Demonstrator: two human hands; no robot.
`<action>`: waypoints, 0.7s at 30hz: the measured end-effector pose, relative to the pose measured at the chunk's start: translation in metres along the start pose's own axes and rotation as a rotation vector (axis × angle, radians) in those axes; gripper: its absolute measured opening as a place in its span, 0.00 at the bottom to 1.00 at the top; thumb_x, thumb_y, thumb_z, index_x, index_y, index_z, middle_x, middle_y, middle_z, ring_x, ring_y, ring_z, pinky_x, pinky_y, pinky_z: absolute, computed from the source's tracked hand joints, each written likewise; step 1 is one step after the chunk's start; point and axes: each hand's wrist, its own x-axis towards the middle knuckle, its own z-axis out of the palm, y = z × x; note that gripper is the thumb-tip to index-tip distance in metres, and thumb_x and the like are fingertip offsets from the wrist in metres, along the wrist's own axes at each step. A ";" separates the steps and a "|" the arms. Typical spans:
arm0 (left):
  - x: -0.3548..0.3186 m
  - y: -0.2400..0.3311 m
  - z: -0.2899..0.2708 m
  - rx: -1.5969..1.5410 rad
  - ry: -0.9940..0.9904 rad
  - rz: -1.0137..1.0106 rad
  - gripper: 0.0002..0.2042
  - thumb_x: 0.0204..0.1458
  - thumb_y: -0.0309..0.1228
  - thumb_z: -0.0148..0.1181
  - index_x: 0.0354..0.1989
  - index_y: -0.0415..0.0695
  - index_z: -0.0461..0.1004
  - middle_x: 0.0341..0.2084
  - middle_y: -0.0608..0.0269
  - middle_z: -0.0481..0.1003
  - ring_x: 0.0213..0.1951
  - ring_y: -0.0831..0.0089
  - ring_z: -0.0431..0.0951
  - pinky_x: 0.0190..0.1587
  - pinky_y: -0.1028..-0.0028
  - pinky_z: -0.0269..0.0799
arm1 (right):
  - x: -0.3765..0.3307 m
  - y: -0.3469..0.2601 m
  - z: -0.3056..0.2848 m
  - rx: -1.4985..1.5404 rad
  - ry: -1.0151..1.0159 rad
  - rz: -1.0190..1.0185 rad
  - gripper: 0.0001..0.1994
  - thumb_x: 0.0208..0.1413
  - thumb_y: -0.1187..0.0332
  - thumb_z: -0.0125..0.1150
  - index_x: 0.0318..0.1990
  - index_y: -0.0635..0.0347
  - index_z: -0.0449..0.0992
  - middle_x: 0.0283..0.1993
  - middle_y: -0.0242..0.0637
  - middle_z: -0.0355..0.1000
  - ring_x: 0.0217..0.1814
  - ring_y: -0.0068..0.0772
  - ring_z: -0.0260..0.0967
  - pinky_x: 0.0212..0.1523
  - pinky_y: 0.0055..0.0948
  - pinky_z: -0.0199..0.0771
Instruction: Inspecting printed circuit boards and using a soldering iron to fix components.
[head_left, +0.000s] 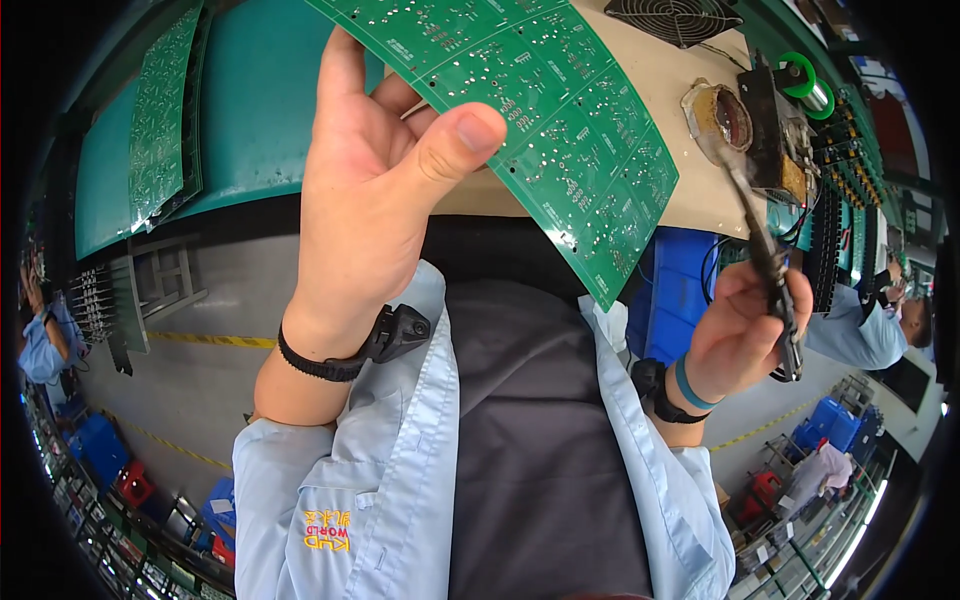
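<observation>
My left hand (375,190) holds up a large green circuit board (560,130) by its edge, thumb pressed on the solder side, which faces me. My right hand (745,325) grips a dark soldering iron (765,255) like a pen; its tip points up toward a soldering stand with a brown sponge cup (730,115), off the board's right edge. Both wrists carry dark straps.
A beige bench top (680,170) lies behind the board, with a round fan grille (675,18) and a green tape roll (797,75). More green boards (165,110) lean on a teal surface at left. A blue bin (680,285) sits below. Other people work at both sides.
</observation>
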 end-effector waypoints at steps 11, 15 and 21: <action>0.001 0.007 0.011 -0.095 0.082 -0.011 0.34 0.60 0.37 0.61 0.69 0.42 0.49 0.51 0.59 0.72 0.48 0.71 0.77 0.49 0.71 0.76 | 0.004 0.064 -0.025 -0.602 0.190 0.077 0.17 0.67 0.73 0.49 0.61 0.66 0.64 0.53 0.46 0.72 0.47 0.31 0.74 0.43 0.26 0.74; 0.003 0.007 0.007 -0.146 0.076 -0.012 0.36 0.56 0.33 0.66 0.67 0.44 0.49 0.52 0.52 0.70 0.50 0.63 0.77 0.49 0.63 0.79 | 0.011 0.061 -0.022 -0.520 0.176 0.142 0.17 0.67 0.71 0.50 0.61 0.66 0.65 0.53 0.45 0.72 0.49 0.32 0.74 0.44 0.27 0.75; 0.000 0.013 0.009 -0.153 0.090 -0.037 0.34 0.57 0.32 0.65 0.67 0.44 0.49 0.52 0.53 0.70 0.50 0.64 0.76 0.50 0.62 0.78 | 0.010 0.051 -0.038 -0.070 0.233 0.125 0.18 0.67 0.64 0.53 0.60 0.64 0.67 0.53 0.46 0.73 0.47 0.32 0.73 0.43 0.30 0.74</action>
